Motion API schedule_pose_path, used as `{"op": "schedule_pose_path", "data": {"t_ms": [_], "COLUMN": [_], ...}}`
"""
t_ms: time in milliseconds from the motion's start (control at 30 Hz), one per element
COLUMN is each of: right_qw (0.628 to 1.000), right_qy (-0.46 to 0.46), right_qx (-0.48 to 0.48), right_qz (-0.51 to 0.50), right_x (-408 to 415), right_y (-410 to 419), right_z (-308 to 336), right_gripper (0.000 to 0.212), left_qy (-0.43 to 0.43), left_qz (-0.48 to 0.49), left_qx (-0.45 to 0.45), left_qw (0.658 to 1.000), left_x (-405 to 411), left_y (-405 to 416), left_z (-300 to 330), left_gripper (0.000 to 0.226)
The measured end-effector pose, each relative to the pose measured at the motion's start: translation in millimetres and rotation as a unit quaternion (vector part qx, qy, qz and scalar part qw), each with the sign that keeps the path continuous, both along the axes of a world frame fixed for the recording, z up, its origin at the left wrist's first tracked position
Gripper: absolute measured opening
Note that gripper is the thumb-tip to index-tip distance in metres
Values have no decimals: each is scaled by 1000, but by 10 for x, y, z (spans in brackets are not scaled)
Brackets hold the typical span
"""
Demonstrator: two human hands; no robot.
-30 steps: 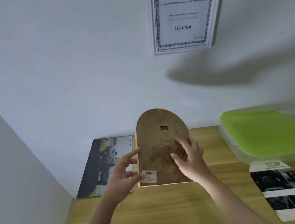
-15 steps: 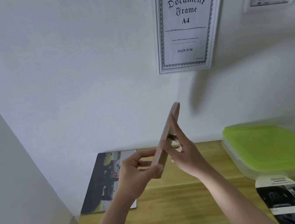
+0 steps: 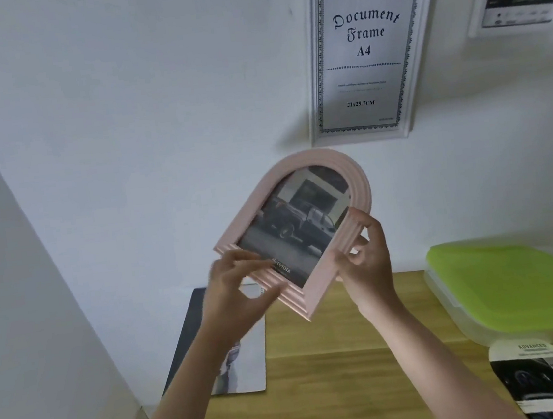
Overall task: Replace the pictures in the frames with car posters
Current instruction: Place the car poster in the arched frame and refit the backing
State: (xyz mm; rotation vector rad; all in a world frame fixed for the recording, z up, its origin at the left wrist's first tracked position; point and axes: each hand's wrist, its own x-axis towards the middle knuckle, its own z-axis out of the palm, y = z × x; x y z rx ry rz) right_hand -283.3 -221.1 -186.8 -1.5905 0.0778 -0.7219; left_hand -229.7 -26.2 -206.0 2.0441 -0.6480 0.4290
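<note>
two bare forearms rise from the lower edge of the view on either side of the pink arched frame (image 3: 356, 179). no sleeve, watch, ring or glove shows on either. the left hand (image 3: 234, 291), below and left of the frame, is blurred, its fingers slender. the right hand (image 3: 365, 259), at the frame's right edge, shows short, unpainted nails.

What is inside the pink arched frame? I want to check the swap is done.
Inside the pink arched frame sits a car poster showing a dark pickup truck and a Toyota logo. The left hand covers its lower corner; the frame's back is hidden.
</note>
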Motion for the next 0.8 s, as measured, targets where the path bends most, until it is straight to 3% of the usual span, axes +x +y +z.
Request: {"op": "schedule_pose_path", "data": {"t_ms": [133, 300, 400, 533, 800], "right_qw": [999, 996, 995, 991, 978], "right_qy": [-45, -81, -90, -102, -193], "right_qx": [-22, -3, -7, -27, -67], "right_qz": [-1, -26, -49, -82, -37], "right_x": [14, 120, 221, 456, 1522], "right_y": [-35, -31, -57, -119, 7], "right_z": [148, 262, 323, 440, 1162], "right_gripper": [63, 53, 51, 43, 36], "left_qy": [7, 97, 137, 185, 136], "left_qz": [61, -69, -101, -143, -144], "left_qx": [-36, -135, -205, -228, -258], "left_qw": [997, 984, 964, 945, 946], "left_x": [192, 318, 402, 623, 1409], "left_y": [315, 428, 384, 331, 561], "left_z": [149, 384, 433, 483, 1151], "left_gripper": [42, 36, 36, 39, 47]}}
